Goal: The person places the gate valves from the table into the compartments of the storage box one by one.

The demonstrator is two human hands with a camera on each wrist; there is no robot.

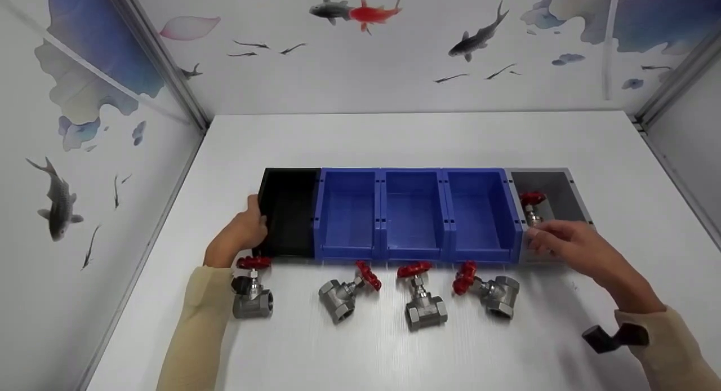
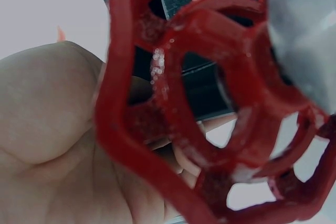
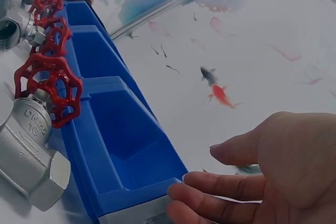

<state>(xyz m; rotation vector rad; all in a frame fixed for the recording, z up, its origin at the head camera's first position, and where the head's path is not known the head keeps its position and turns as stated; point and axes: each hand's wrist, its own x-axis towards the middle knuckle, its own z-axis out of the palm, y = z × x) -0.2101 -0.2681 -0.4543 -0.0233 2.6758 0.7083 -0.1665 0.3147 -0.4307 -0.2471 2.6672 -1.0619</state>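
My left hand (image 1: 241,229) rests against the outer left side of the black bin (image 1: 290,254); in the left wrist view a red handwheel (image 2: 122,72) hides part of that hand. My right hand (image 1: 574,247) is at the front left corner of the grey bin (image 1: 580,199), thumb apart from loosely bent fingers, holding nothing. Inside the grey bin lies a valve with a red handwheel (image 1: 532,198), partly hidden by the hand. In front of the row lie more metal valves with red handwheels: one valve (image 1: 253,303) by my left sleeve, others (image 1: 338,300) (image 1: 426,312) (image 1: 498,296) further right.
Three blue bins (image 1: 349,253) join side by side between the black and grey ones. The white table (image 1: 394,140) is bounded by a left wall panel (image 1: 112,210) and a back panel (image 1: 394,70) printed with fish. A black device (image 1: 614,337) sits on my right wrist.
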